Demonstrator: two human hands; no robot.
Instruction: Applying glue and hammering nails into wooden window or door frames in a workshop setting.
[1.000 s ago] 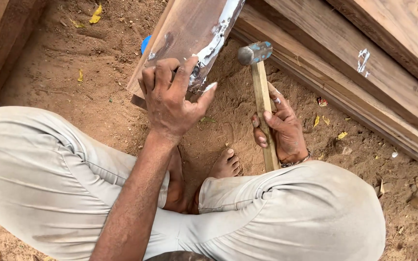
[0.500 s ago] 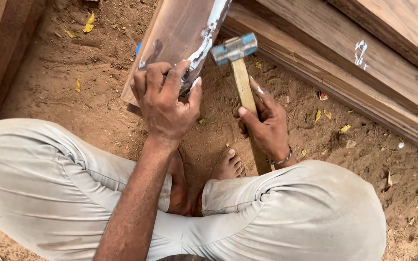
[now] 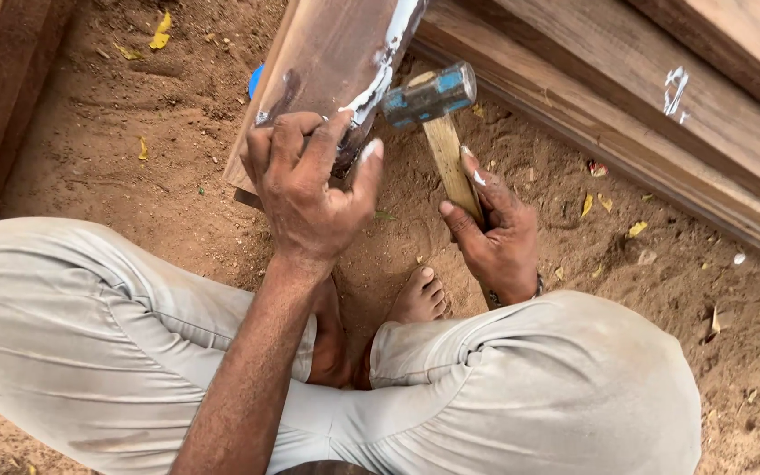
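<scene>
Head view: right hand (image 3: 494,233) grips hammer (image 3: 440,123), head pointing away.

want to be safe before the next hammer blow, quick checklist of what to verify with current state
1. Right hand wrapped around the hammer by its wooden handle: ok.
2. Left hand steadying the near end of the plank: ok, fingers curled over its edge.
3. Left thumb away from the hammer head: not ok, the blue head is right beside it.
4. What the left fingers pinch against the plank: cannot tell, hidden under the hand.
5. Bare foot out of the strike zone: ok, it lies below both hands, near the crossed legs.
6. Plank sitting firm on the sandy ground: cannot tell.
</scene>
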